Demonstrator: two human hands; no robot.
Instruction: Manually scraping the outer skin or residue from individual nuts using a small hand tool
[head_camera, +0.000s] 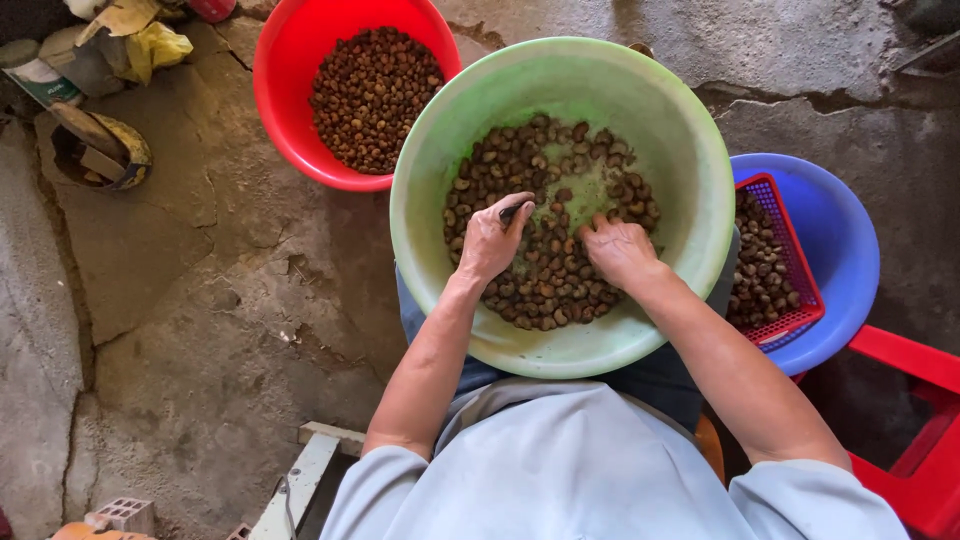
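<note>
A large pale green bowl (690, 170) rests on my lap, holding several brown nuts (545, 290) spread over its bottom. My left hand (490, 240) is inside the bowl, fingers closed around a small dark tool (510, 212) with its tip over the nuts. My right hand (617, 248) lies palm down on the nuts at the bowl's middle right, fingers curled among them. Whether it grips a nut is hidden.
A red basin (285, 70) of brown nuts stands at the upper left on the cracked concrete floor (200, 330). At right a blue basin (835, 240) holds a red mesh basket (790, 250) with more nuts. A red plastic stool (915, 420) is at lower right. Clutter lies at upper left.
</note>
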